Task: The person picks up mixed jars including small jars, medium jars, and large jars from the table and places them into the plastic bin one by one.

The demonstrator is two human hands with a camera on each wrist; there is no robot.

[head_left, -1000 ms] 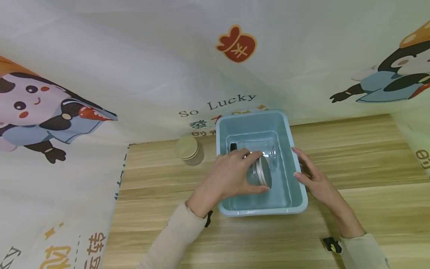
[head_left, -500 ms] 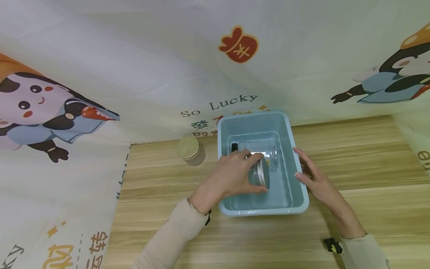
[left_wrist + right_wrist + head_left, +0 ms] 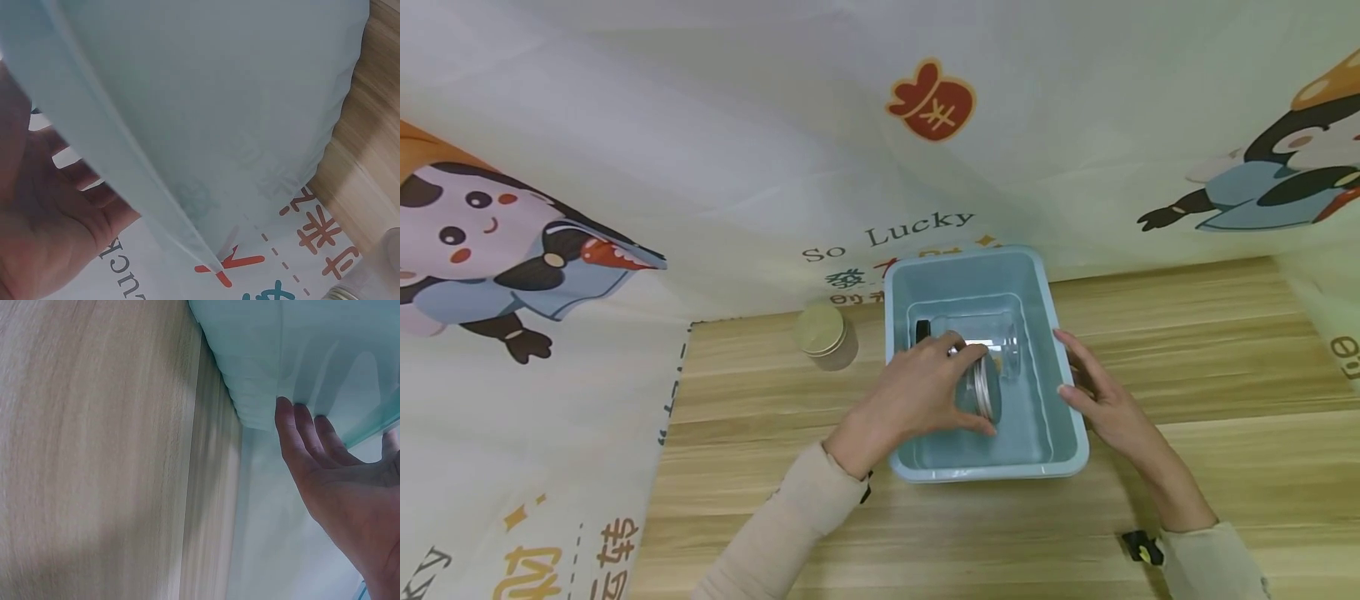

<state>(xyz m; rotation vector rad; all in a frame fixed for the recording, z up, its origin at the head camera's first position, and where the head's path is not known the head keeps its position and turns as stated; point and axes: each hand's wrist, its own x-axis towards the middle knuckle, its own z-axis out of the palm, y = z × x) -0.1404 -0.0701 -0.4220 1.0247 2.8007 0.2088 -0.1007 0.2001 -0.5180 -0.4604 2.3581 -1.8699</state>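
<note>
A light blue plastic tub (image 3: 992, 473) stands on the wooden table. Inside it, my left hand (image 3: 917, 385) holds a clear jar with a silver-rimmed lid (image 3: 985, 396), tipped on its side, lid to the right. The fingers lie over its upper side and the thumb is at its near side. Behind it, a clear container (image 3: 1007, 327) lies in the tub, partly covered by that hand; a black end piece (image 3: 922, 330) shows at its left. My right hand (image 3: 1097, 400) touches the tub's right side, thumb at the rim and fairly straight fingers (image 3: 305, 428) against the outer wall.
A jar with a gold lid (image 3: 826, 340) stands on the table left of the tub. A printed white cloth (image 3: 737, 167) hangs behind the table, close to the tub's back edge. In the left wrist view, the tub's outer wall (image 3: 237, 112) fills most of the picture.
The jar in my left hand has shifted slightly left and lower within the tub. My left thumb has moved a little away from the lid's edge. My right hand keeps its place at the rim.
</note>
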